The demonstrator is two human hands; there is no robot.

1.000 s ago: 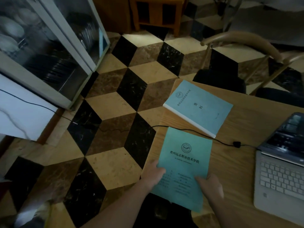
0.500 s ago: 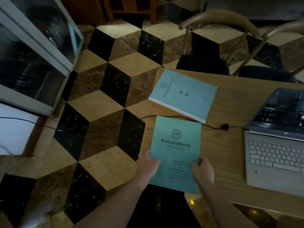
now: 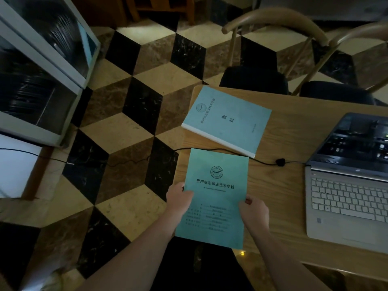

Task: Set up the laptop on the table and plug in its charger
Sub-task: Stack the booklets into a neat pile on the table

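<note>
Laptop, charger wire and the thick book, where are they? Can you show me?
laptop (image 3: 346, 198), head view, on its keyboard.
charger wire (image 3: 262, 162), head view, on the stretch lying across the table.
thick book (image 3: 228, 120), head view, middle of its cover.

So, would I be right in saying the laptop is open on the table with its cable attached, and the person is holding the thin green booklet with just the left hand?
Not quite: the head view shows both hands on the thin green booklet, the left hand at its left edge and the right hand at its right edge. The rest holds: the laptop is open on the table, with its cable attached.
</note>
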